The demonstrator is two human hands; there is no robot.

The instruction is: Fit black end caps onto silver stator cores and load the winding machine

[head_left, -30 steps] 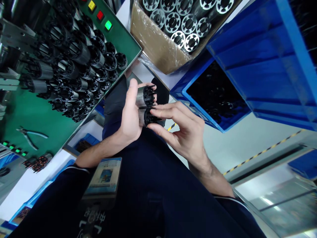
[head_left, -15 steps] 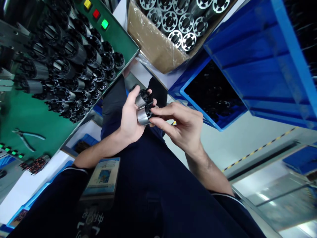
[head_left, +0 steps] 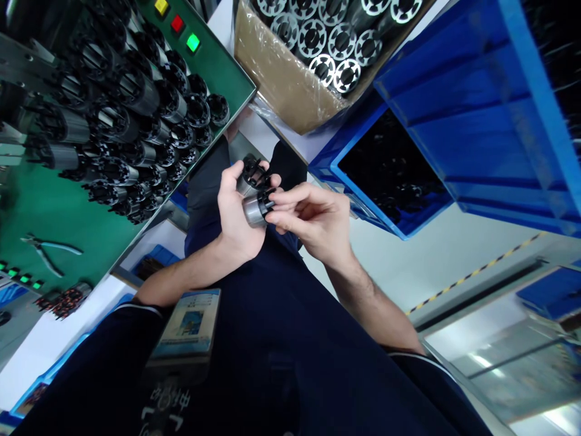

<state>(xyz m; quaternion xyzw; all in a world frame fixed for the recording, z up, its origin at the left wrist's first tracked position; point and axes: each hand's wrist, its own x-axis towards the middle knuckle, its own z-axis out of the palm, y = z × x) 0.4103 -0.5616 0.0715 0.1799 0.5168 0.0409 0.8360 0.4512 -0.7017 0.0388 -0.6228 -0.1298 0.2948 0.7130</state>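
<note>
Near the middle of the frame, the left hand (head_left: 239, 229) cradles two metal cylinders with black pronged ends, an upper cylinder (head_left: 247, 183) and a lower cylinder (head_left: 254, 212), side by side and apparently touching. Its thumb rises along their left side, while most of its other fingers are hidden behind them, with only fingertips showing beyond the prongs. The right hand (head_left: 320, 227) grasps the black end of the lower cylinder between thumb and forefinger; these fingertips cover part of the prongs, so whether they grip anything small there cannot be told. Both cylinders lie tilted, their black ends turned to the right, and their far sides are out of sight. At upper left, a crowd of similar cylinders (head_left: 136, 91) covers much of a green bench top (head_left: 27, 206); they overlap and darken toward the frame edge, where metal machinery is cut off. Pliers (head_left: 48, 247) lie open lower down on the green surface, near a copper-coloured bundle (head_left: 70, 300) too blurred to make out in detail. At the top of the frame, a cardboard box (head_left: 281, 85) wrapped in clear film holds slotted metal cores (head_left: 311, 38), the farthest ones cut off by the edge. Right of centre, the contents of a blue bin (head_left: 403, 235) are black and mostly lost in shadow, and a larger blue bin (head_left: 476, 115) beside it runs out of frame at upper right.
</note>
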